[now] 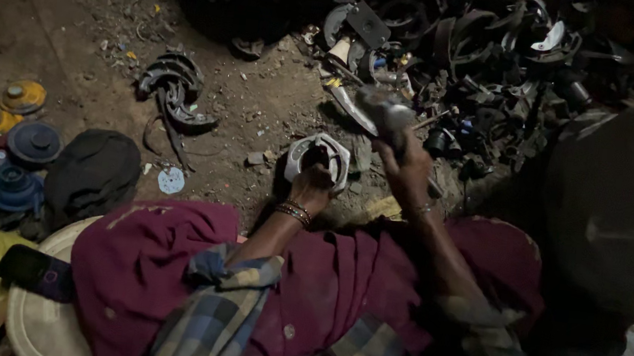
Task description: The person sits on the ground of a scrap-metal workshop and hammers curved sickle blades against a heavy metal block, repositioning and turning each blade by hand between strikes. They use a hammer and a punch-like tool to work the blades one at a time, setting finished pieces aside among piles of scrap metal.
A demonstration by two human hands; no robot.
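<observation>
Your left hand [315,179] gripped the curved grey metal shoe [319,157] against the dirt floor [245,106]. Your right hand [405,168], fingers wrapped around a blurred metal hammer [384,112], was raised just right of it.

Dim scrap heap [498,55], perhaps metal; blue discs [14,183] left.

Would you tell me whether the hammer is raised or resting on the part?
Raised: the right hand holds the hammer above the part.

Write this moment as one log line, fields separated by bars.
left hand: holds curved grey metal piece on dirt floor | right hand: grips raised metal hammer | behind: dark scrap pile
</observation>
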